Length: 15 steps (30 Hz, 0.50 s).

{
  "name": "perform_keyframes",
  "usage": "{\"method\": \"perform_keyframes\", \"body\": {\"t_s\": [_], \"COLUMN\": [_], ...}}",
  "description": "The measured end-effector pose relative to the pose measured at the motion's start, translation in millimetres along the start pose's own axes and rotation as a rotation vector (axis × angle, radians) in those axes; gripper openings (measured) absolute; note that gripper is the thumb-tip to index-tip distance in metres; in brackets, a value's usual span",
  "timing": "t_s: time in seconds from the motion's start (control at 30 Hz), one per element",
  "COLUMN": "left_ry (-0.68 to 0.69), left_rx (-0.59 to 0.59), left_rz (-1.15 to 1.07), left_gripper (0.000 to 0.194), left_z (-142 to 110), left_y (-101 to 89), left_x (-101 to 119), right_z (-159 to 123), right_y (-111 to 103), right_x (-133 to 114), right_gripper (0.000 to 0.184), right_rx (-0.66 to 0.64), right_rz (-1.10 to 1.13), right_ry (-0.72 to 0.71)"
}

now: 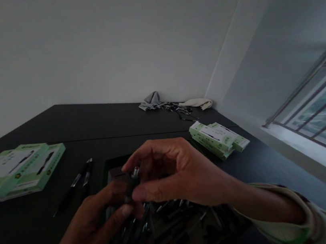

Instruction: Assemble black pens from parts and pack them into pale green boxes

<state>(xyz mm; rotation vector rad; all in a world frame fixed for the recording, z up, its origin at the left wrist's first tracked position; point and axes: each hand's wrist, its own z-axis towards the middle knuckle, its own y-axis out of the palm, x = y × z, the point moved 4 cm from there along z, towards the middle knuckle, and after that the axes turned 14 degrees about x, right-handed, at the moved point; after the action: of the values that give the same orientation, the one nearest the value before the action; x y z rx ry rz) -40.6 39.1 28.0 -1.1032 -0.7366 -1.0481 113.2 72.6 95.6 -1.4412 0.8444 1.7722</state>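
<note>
Black tabletop [39,236] carries a dark tray [111,171] heaped with pens [165,222]. Above the heap, the left hand [86,225] and right hand [170,173] meet on one dark pen [129,189] with a metal tip. The left fingers [120,188] pinch its lower part, while the right fingers [143,153] curl closed around its upper end. Green-and-white boxes [21,170] lie left of the tray, beside two loose pens [75,187]; more boxes [218,138] sit right. Far back lies a grey cloth [151,101].
</note>
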Motion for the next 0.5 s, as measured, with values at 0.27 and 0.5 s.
{"method": "perform_keyframes", "body": {"t_s": [0.27, 0.5], "left_ry": [0.069, 0.029], "left_rx": [0.190, 0.218], "left_rz": [-0.088, -0.092], "left_gripper": [0.008, 0.006], "left_z": [8.9, 11.3], "left_y": [-19.1, -21.4], "left_x": [-0.6, -7.2], "right_z": [-1.5, -21.2], "right_y": [-2.0, 24.1], "right_x": [26.7, 83.2], "right_gripper": [0.028, 0.041], "right_rx": [-0.280, -0.607], "right_rz": [-0.884, -1.144], "right_ry": [-0.130, -0.402]}}
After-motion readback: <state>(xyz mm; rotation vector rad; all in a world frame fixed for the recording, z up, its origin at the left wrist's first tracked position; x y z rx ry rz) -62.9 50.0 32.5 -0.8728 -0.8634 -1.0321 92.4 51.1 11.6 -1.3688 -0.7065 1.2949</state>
